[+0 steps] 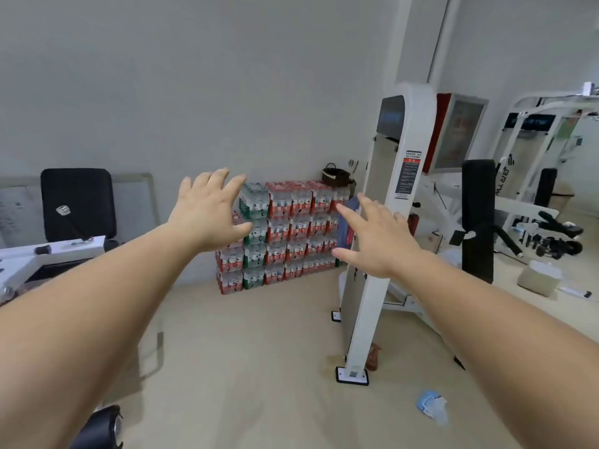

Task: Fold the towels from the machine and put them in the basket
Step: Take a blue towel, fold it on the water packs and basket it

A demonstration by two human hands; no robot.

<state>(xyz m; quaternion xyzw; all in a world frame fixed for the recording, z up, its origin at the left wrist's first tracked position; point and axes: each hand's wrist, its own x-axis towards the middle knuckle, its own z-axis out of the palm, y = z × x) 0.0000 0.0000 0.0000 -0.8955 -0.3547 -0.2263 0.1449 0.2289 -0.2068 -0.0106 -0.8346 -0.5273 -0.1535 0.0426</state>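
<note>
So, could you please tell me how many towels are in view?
1: a blue-and-red cloth hangs on the white machine frame, partly behind the right hand. Others may be hidden behind the frame.

1. Machine frame [405,196] beside your right arm: looks like white painted metal, smooth, with a faint sheen.
2. Blue cloth [346,228] just behind your right fingers: soft fabric, matt, mostly hidden.
3. Upright pad [478,222]: black upholstery, matt.
4. Bottle packs [285,228] ahead of you: clear plastic shrink-wrap, glossy and crinkled.
5. Floor [259,367]: beige, smooth, low sheen.
6. Wall [194,76]: pale paint, matt.
</note>
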